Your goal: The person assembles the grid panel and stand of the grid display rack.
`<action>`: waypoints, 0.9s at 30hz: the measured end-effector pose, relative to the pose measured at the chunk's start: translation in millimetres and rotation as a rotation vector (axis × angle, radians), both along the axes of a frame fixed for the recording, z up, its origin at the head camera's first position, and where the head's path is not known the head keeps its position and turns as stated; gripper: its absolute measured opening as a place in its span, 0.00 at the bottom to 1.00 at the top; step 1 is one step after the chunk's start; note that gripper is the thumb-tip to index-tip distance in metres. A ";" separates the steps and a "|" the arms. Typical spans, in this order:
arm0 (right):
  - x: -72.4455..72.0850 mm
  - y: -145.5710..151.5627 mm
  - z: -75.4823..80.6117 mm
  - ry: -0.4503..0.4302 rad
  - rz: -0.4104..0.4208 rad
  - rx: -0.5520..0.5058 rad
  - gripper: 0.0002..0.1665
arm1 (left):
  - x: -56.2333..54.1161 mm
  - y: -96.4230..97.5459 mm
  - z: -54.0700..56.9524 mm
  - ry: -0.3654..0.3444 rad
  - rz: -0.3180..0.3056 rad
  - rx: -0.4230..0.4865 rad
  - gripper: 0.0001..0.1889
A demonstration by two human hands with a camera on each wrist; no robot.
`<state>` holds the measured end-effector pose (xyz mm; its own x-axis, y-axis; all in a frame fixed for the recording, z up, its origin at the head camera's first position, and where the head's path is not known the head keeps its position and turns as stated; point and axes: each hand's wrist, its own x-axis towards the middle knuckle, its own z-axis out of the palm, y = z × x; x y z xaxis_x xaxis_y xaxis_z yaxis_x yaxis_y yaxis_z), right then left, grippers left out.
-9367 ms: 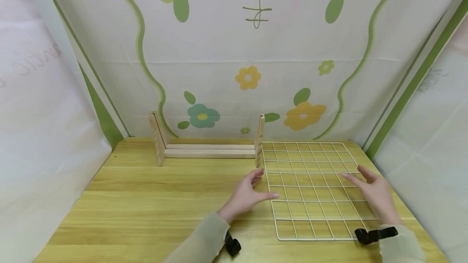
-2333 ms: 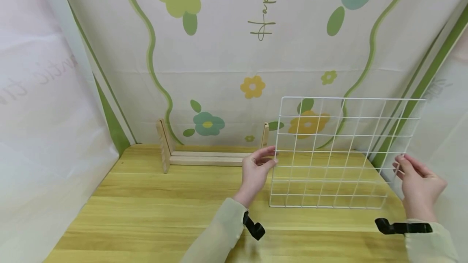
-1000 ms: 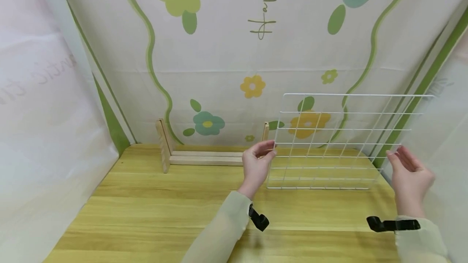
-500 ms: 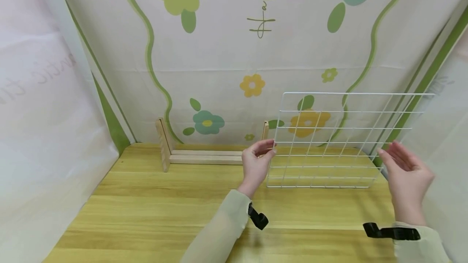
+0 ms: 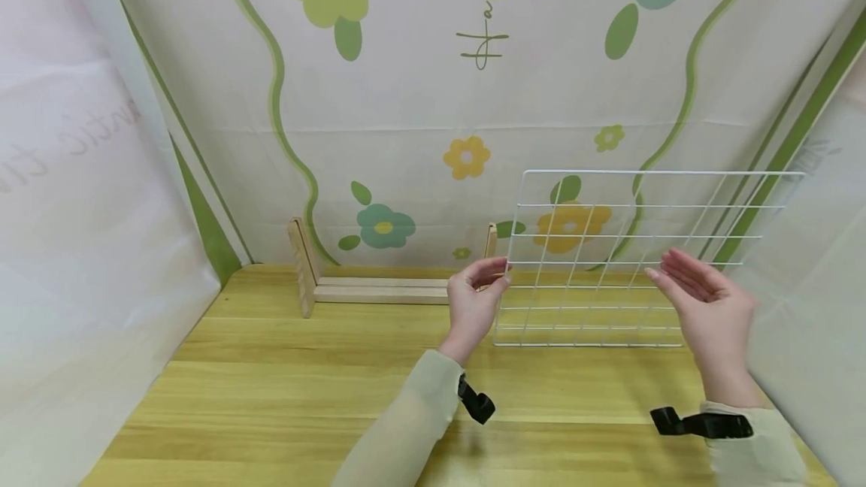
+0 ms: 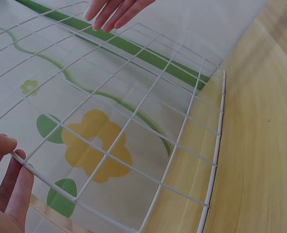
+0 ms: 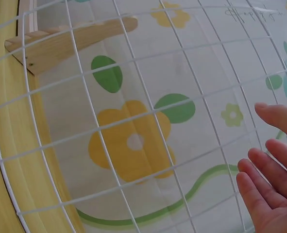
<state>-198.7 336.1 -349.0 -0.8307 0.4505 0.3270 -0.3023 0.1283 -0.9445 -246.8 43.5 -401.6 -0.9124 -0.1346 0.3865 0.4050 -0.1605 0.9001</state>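
The right hand [image 5: 717, 314] hovers before the mesh, its fingers loosely extended, thumb apart, gripping nothing; whether any fingertip brushes a wire cannot be told. The left hand [image 5: 471, 308] pinches the left side wire of the white wire grid [image 5: 575, 287] between thumb and fingers, probably to steady it, since that is the only grip on it. The grid stands tilted on the right part of the wooden tabletop [image 5: 304, 389], its lower edge seemingly resting there and taking the weight. Farther back and to the left, the wooden frame [image 5: 379, 295] stands on its own two uprights, before the flowered backdrop [image 5: 399, 96]. Compared with about two seconds ago, the right hand has left the grid's right edge and moved inward, and the grid's lower edge sits farther back.
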 end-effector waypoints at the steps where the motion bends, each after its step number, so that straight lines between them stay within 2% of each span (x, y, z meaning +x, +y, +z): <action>1: -0.7 -1.7 -0.4 -0.002 0.009 0.005 0.31 | -0.1 0.1 0.0 0.000 0.000 0.001 0.12; 7: -5.7 -8.8 -0.9 -0.004 0.046 -0.032 0.33 | -0.9 0.3 -0.9 0.009 -0.005 0.005 0.13; 15: -13.1 -14.1 3.8 0.122 0.035 -0.032 0.32 | -0.8 0.2 -1.3 0.016 -0.016 0.016 0.13; 27: -27.8 -13.7 15.1 0.056 0.001 -0.013 0.27 | 1.1 2.0 -0.2 -0.004 -0.003 0.022 0.13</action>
<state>-226.5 322.5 -333.9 -0.8120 0.4541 0.3668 -0.3544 0.1157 -0.9279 -245.7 45.5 -401.9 -0.9143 -0.1401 0.3801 0.4011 -0.1816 0.8979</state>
